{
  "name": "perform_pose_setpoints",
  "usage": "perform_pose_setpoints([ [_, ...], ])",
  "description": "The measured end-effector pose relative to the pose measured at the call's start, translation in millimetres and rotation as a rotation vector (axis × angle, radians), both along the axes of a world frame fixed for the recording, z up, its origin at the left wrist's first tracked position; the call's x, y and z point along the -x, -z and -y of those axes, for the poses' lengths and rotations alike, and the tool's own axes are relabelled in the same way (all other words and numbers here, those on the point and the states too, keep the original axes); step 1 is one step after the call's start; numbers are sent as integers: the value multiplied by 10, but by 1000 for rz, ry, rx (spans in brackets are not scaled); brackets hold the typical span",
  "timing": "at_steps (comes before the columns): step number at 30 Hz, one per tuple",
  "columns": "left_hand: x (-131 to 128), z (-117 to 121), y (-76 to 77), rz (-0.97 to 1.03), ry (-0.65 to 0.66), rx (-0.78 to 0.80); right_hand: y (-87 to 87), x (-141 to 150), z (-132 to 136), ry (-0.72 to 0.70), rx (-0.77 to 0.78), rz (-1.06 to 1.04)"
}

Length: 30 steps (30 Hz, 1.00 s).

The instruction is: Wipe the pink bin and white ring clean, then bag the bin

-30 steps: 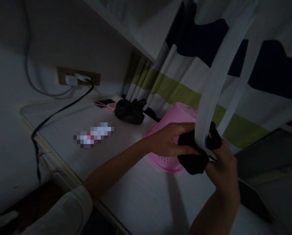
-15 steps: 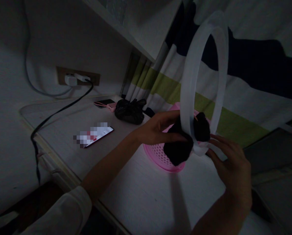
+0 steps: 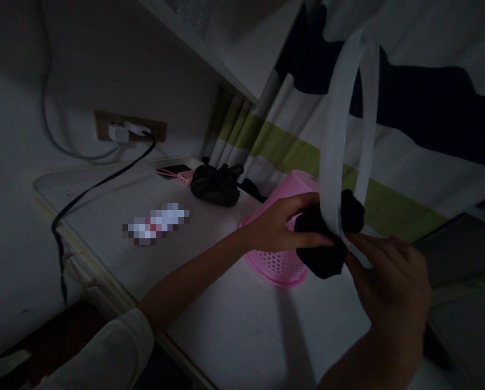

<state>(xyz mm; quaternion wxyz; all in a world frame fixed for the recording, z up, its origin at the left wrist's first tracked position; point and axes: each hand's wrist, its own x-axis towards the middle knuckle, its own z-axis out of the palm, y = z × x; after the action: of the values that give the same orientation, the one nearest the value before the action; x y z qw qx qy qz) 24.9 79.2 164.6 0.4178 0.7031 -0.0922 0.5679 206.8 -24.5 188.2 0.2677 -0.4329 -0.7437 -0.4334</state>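
Observation:
My left hand [image 3: 277, 225] is closed on a soft black cloth bundle [image 3: 319, 260], its thumb and fingers pressing it from the left. A broad white band [image 3: 334, 135] arches up in a tall loop, and its lower part runs around the middle of the bundle. On the right, my right hand [image 3: 388, 271] pinches the band low down beside the cloth. What exactly the black bundle is cannot be made out in the dim light. Behind my left hand a pink perforated basket [image 3: 280, 265] stands upside down on the white table [image 3: 234, 319].
A lit phone [image 3: 156, 225] lies on the table's left part. Farther back are a knotted black plastic bag [image 3: 215, 185], a pink strapped object [image 3: 185, 176] and a dark flat device [image 3: 173, 170]. A black cable [image 3: 99, 187] hangs from the wall socket [image 3: 99, 125]. A striped curtain [image 3: 421, 108] hangs behind.
Both hands have moved slightly right with the black bundle and the white band, uncovering more of the pink basket. The band's loop looks narrower and turned. Both hands keep their hold.

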Motion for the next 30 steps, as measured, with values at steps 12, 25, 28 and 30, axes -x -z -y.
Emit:
perform_pose_setpoints([
  [12,-142,47,52,-37,-186,-164,53,160,-24,-102,-104,-121],
  [25,-59,92,-8,6,-305,-372,54,411,21,-58,-240,-238],
  [28,-59,76,-10,-71,-412,-476,91,479,18,-78,-290,-380],
  [30,-69,57,-2,-142,-495,-528,123,501,3,-127,-308,-488],
])
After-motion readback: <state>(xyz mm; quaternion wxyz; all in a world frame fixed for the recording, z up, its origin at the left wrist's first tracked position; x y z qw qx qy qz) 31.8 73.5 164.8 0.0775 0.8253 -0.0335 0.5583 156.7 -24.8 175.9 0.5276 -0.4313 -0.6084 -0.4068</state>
